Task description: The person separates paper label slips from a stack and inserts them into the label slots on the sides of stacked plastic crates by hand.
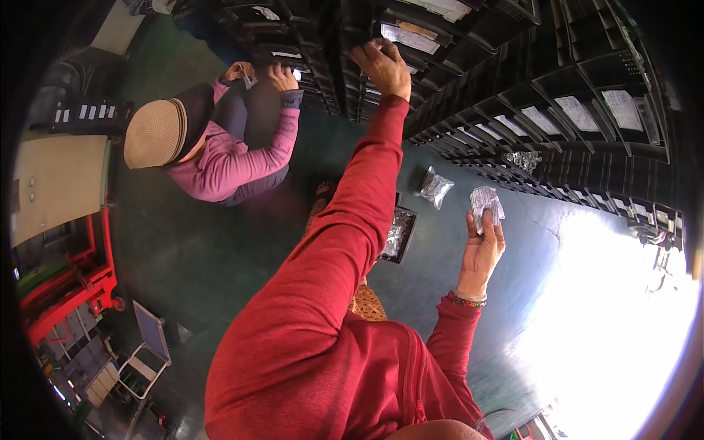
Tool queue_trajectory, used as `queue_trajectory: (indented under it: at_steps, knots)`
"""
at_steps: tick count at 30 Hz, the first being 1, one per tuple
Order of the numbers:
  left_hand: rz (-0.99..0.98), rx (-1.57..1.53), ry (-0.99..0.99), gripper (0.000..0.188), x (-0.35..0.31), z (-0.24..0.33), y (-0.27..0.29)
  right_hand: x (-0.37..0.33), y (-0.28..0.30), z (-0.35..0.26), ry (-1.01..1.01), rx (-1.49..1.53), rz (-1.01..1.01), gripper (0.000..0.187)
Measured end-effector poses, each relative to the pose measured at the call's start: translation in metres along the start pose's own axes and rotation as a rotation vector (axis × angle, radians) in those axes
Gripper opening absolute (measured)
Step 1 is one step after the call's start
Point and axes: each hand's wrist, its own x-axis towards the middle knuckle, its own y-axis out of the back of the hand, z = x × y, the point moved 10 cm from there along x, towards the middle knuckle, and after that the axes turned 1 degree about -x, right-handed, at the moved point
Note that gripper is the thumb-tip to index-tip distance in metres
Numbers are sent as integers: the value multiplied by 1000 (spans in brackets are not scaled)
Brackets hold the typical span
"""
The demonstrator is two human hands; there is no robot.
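Observation:
My left arm stretches up to the rack of black plastic bins (458, 62). The fingers of my left hand (389, 72) are bent in at a bin front, beside a white label with a brown strip (411, 37); what they grip is hidden. Held up at the right, my right hand (480, 253) pinches a small stack of printed paper slips (485, 205) between thumb and fingers. Below the rack, a clear plastic bag of parts (435, 187) lies on the floor. Near my feet sits a black tray (398, 235) with clear bags in it.
A co-worker (231, 158) in a pink top and straw hat crouches at the left, both hands near the lower bins. A red metal frame (81, 275) and a folding chair (149, 345) stand further left. Bright light floods the floor at right.

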Motion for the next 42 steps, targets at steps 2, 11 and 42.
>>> queue_trajectory:
  at_steps: [2,11,42]
  knots:
    - [144,105,-117,15,-8,22,13,-1,1,-3,2,10,29,22]
    - [99,-469,93,33,16,12,10,-5,-15,4,-2,47,4,20]
    - [-1253,-529,346,16,-147,110,57,12,-67,-14,163,-130,-239,18]
